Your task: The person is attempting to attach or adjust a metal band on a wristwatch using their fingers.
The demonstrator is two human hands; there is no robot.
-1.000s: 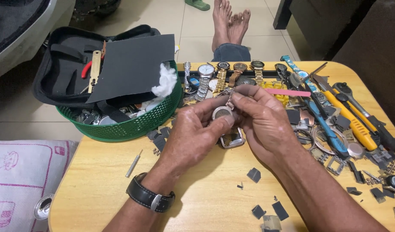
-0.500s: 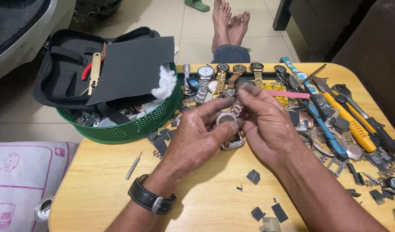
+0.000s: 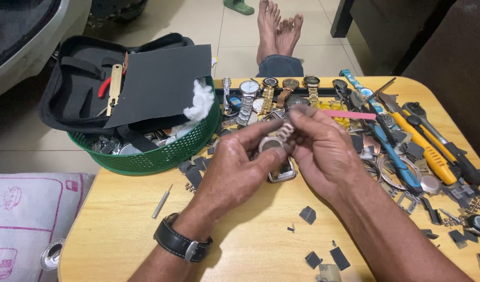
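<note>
Head view, looking down at a round-cornered wooden table [image 3: 120, 230] covered in watch bits. Left hand [image 3: 235, 167] clenched round a silver metal watch case [image 3: 274, 145], thumb pressed over its face, held just above the tabletop at the middle. Right hand [image 3: 318, 149] pinching the short silver link bracelet end [image 3: 286, 130] between thumb and fingertips, right up against the case. Both hands touching, knuckles nearly together.

Most of the case buried under the fingers, so hard to tell where the bracelet joins it. A second squarish silver frame [image 3: 283, 172] peeking out below the hands, half hidden; can't tell whether touching them. Black leather wristwatch [image 3: 183, 243] on the left wrist.

Just behind: row of gold and silver wristwatches [image 3: 271, 91], thin pink file [image 3: 349, 114]. Left: green plastic basket [image 3: 162, 154] holding a black tool case. Right: yellow-handled screwdriver [image 3: 425, 143], partly overlapped by other tools.

Versus half a second back: hands sitting a touch lower, bracelet end lifted a little higher above the case, grip otherwise the same.
</note>
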